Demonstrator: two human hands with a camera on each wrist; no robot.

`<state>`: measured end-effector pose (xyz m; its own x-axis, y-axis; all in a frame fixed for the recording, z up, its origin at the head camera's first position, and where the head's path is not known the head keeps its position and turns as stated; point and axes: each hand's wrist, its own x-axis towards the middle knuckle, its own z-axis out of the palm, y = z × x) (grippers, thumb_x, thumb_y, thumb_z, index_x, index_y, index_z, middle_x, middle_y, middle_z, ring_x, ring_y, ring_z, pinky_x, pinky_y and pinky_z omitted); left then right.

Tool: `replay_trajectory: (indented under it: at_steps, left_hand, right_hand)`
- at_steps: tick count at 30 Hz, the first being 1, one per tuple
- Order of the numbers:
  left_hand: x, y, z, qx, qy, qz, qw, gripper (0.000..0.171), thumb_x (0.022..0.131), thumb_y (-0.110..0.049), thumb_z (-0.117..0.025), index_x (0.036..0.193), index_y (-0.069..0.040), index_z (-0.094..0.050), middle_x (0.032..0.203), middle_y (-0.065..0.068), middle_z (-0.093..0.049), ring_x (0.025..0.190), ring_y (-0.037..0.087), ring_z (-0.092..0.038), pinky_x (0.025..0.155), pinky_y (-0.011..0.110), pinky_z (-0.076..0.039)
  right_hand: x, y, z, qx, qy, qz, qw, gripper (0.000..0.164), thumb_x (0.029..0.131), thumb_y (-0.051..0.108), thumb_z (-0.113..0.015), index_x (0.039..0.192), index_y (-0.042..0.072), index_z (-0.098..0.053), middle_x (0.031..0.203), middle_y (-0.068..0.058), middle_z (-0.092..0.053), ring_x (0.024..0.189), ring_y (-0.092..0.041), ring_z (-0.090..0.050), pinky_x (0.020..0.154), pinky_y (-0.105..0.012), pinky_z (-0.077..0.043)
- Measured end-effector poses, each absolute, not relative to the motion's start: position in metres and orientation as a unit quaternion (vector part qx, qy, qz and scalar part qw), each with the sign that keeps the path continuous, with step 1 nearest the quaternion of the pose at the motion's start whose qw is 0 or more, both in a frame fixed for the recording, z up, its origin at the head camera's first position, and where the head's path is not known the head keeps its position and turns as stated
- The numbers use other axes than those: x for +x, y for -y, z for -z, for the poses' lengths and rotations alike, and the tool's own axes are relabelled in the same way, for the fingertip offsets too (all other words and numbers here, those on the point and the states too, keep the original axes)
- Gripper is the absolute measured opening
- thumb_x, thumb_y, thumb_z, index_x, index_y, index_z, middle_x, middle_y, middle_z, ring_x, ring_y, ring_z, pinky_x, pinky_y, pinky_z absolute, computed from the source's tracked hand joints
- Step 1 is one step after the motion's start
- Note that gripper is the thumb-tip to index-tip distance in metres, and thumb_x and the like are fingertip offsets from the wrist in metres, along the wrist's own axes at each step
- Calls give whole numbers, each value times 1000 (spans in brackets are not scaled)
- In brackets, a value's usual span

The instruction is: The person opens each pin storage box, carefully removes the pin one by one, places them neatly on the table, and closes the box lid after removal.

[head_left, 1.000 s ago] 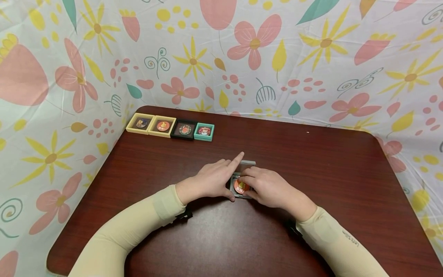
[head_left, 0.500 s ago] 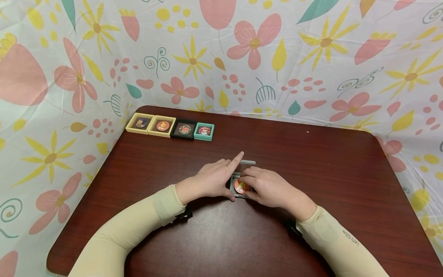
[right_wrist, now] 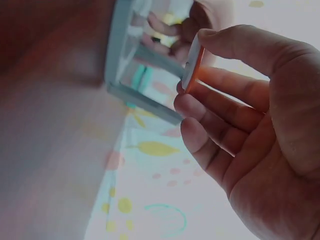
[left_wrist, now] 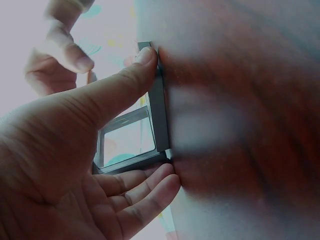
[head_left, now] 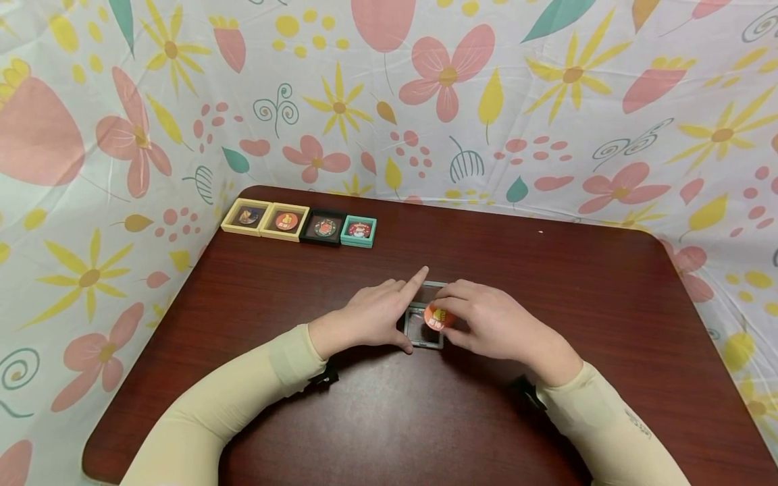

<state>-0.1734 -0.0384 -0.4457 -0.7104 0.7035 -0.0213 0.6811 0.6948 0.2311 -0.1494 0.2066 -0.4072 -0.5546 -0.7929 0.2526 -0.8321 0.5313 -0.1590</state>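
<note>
A small grey-framed display case (head_left: 423,345) lies unfolded on the table, its clear-windowed lid (left_wrist: 129,137) tilted up at the back. My left hand (head_left: 378,314) holds the case from its left side. The left thumb rests along the front frame, and the fingers lie behind the lid. Just above the case's right side, my right hand (head_left: 486,324) pinches a round orange badge (head_left: 437,317) with a yellow figure and white marks. Seen edge-on in the right wrist view, the badge (right_wrist: 193,65) has a pale back. Its right part is hidden by my fingers in the head view.
Along the table's back left stand two cream-framed cases (head_left: 283,221), a black one (head_left: 321,227) and a turquoise one (head_left: 358,231), each with a round badge inside. Flower-patterned cloth (head_left: 377,88) surrounds the dark red-brown table (head_left: 547,290). A tiny white speck (head_left: 540,232) lies back right.
My right hand has lifted the orange badge up out of the case and shifted it slightly right, baring the case's window. The lid leans further back. My left hand stays put.
</note>
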Motion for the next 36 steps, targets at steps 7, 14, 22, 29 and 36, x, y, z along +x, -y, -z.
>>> replay_trajectory:
  at_steps: [7,14,22,29,36]
  left_hand:
    - [-173,38,446,377,-918,-106,52,147,59,-70,-82,155,-24,19,124,3,-57,112,20,-52,70,36,-52]
    - [-173,39,446,375,-920,-104,51,147,59,-70,-82,156,-24,18,124,2,-57,115,21,-52,68,36,-51]
    - [-173,38,446,374,-920,-106,54,146,59,-69,-83,156,-25,18,125,2,-57,117,22,-51,71,36,-52]
    - [-173,38,447,376,-919,-105,54,147,60,-69,-82,154,-25,21,125,3,-57,118,22,-51,72,36,-52]
    - [-174,39,447,377,-919,-105,55,146,60,-69,-82,154,-26,21,127,3,-56,120,23,-50,73,36,-52]
  right_hand:
    - [-160,-235,393,430,886,-136,104,42,80,31,-75,119,16,-69,118,6,-58,107,-8,-52,84,-37,-49]
    - [-180,-276,394,354,920,-120,118,42,79,33,-77,116,16,-69,114,6,-58,102,-10,-53,81,-40,-49]
    - [-202,-324,405,253,958,-105,84,51,77,28,-79,123,9,-65,118,-5,-60,105,-23,-55,87,-49,-46]
    - [-212,-361,415,187,976,-99,47,49,80,27,-77,124,9,-65,114,-7,-60,95,-24,-55,84,-50,-45]
    - [-216,-392,422,136,986,-92,8,49,83,30,-74,125,6,-63,116,-14,-58,98,-31,-55,86,-56,-43]
